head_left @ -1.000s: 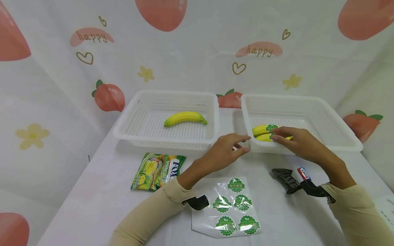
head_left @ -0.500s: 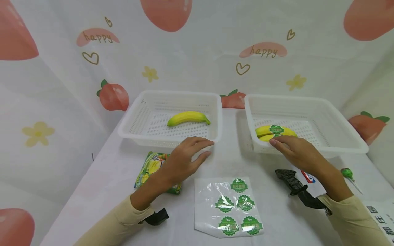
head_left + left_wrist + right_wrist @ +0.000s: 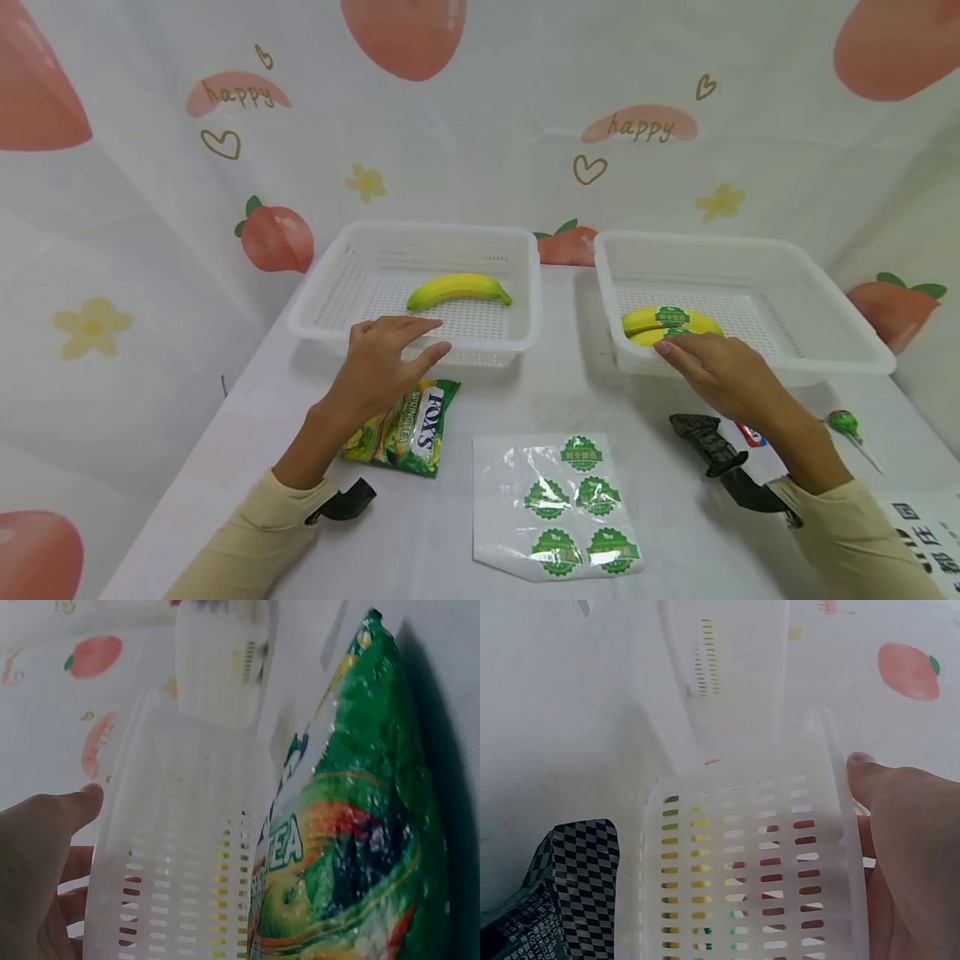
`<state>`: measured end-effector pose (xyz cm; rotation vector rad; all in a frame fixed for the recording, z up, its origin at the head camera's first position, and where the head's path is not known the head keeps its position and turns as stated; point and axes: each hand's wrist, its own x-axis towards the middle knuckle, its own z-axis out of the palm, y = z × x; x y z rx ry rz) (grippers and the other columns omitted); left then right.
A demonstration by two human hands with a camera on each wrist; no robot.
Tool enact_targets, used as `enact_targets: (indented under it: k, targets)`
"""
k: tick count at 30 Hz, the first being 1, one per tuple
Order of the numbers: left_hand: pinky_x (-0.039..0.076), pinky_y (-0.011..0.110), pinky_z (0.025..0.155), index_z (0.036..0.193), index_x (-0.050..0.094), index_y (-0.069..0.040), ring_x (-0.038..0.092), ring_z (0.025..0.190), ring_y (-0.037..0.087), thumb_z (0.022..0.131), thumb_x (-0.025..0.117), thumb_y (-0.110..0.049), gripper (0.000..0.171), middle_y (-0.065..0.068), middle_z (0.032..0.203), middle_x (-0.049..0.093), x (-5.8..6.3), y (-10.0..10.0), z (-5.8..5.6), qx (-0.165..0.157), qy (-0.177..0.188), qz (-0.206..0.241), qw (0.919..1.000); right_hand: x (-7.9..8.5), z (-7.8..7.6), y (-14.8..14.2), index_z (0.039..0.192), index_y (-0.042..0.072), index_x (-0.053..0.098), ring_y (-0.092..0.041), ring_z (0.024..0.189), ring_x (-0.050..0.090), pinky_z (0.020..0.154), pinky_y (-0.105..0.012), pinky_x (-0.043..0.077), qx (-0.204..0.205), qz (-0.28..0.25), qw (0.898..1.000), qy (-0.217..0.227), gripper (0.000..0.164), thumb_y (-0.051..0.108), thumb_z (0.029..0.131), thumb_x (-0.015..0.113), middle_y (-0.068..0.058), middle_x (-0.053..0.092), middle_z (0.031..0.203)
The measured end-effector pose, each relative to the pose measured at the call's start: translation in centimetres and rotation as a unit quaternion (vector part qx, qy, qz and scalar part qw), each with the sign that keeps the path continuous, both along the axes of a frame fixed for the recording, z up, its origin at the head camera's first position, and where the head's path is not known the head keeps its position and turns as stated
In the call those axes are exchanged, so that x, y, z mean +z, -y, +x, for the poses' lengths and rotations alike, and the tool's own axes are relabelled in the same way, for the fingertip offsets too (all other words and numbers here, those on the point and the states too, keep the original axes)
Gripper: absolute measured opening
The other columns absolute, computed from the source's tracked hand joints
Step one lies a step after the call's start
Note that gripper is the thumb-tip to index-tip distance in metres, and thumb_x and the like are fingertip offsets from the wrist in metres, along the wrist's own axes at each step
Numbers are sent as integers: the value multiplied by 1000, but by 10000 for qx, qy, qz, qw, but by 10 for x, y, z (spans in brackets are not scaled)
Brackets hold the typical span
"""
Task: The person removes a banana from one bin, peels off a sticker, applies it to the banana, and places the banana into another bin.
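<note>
Broadly, with the head view read as a dial, a peach-print backdrop (image 3: pixel 480 142) hangs from nine round to three o'clock behind the white worktop (image 3: pixel 525 404). The perforated three-o'clock basket (image 3: pixel 697 258) stands near its twin, the nine-o'clock basket (image 3: pixel 450 246). Toward five lies a sheet of green stickers (image 3: pixel 555 508). The right hand (image 3: pixel 723 375), between three and four, reaches over the near rim of the three-o'clock basket; its fingertips are hidden, so I cannot tell whether they grip anything. The left hand (image 3: pixel 378 362), at eight, is at the near rim of the nine-o'clock basket, thumb and fingers spread apart. A green FOX'S Spring Tea bag (image 3: pixel 411 429) lies at seven. The stickered bananas (image 3: pixel 697 321), a close pair, lie just beside the right hand, toward eight inside the three-o'clock basket; a plain banana (image 3: pixel 459 290) lies toward three inside the other. A black checkered packet (image 3: pixel 585 877) is at four, a green lollipop (image 3: pixel 843 422) just above it, and a small red-and-blue wrapper (image 3: pixel 752 436) lies partly hidden by the right forearm.
</note>
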<state>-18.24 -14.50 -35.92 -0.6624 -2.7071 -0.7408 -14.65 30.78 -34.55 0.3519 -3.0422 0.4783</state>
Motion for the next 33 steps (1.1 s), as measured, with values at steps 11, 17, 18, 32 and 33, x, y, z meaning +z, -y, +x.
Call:
enact_targets:
  k: [11,17,18,32,33]
  targets:
    - [35,59,107,130,77,-19,66,122,31,101,69,-51,44,4,130,76,-2,-2,-1,215,34,-197,9996,22,-6,3,146,1,62,-46,123,61,97,-67,50,269,-686,9959,527,54,43,113,49,-27,64,140]
    - [37,61,107,127,79,-15,66,129,34,100,68,-56,50,6,126,77,7,3,-6,234,545,-240,9980,46,-21,28,140,5,68,-35,116,67,96,-60,53,740,-1021,9919,146,44,37,112,55,-15,71,132]
    - [36,61,108,127,79,-14,65,130,34,99,69,-56,51,6,126,77,9,3,-6,237,657,-237,9973,50,-26,33,139,6,68,-34,115,68,96,-59,54,809,-1044,9912,125,44,38,112,55,-14,72,132]
    - [34,59,110,125,80,-15,63,134,34,97,70,-59,53,5,126,78,14,3,-8,293,1065,-71,9939,70,-99,139,136,11,71,-26,109,70,96,-49,57,1678,-2002,9637,559,39,37,108,62,-7,73,128]
    - [34,59,110,126,80,-16,63,134,34,97,70,-59,53,5,126,78,14,3,-8,292,1081,-69,9937,68,-104,147,135,11,71,-25,106,70,93,-47,58,1717,-1993,9628,611,39,36,107,62,-7,73,128]
